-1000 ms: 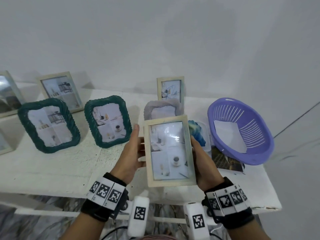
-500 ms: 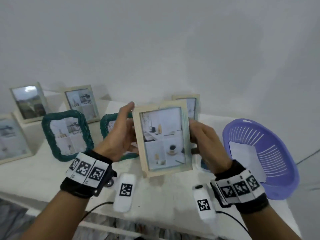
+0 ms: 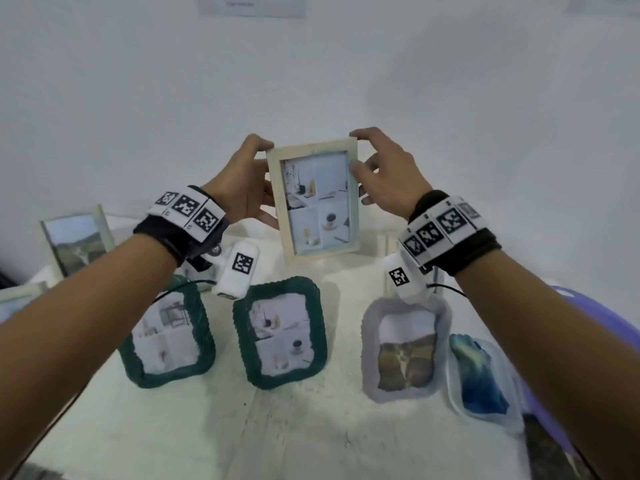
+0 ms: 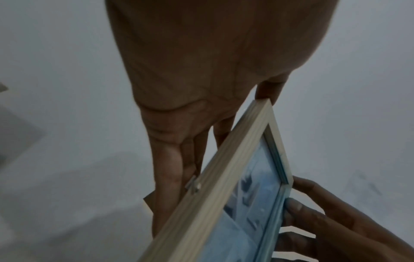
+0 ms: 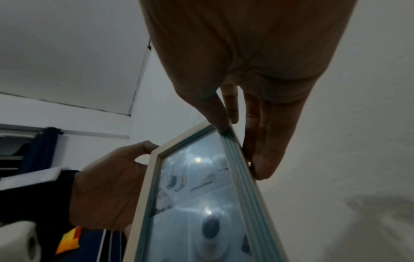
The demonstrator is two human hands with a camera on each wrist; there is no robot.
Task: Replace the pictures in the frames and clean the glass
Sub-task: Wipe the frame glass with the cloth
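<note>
A pale wooden picture frame [image 3: 317, 199] with a four-part interior photo behind glass is held upright in the air, far out over the back of the white table [image 3: 194, 424]. My left hand [image 3: 244, 183] grips its left edge, thumb at the top corner and fingers behind. My right hand [image 3: 379, 168] pinches the right edge and top right corner. The left wrist view shows the frame [image 4: 228, 191] edge-on with fingers [image 4: 170, 170] lying along its back. In the right wrist view the glass [image 5: 201, 195] reflects lamps, and fingertips [image 5: 264, 159] press the frame's side.
Two dark green frames [image 3: 169, 334] [image 3: 282, 330] and a grey frame [image 3: 405, 348] stand in a row on the table. A blue cloth [image 3: 479, 375] lies at right beside a purple basket [image 3: 585, 313]. More pale frames [image 3: 76, 237] stand at far left. A white wall is close behind.
Both hands have lifted the wooden frame up and away from the body, toward the wall. The head view has tilted downward, so the standing frames now lie below the hands.
</note>
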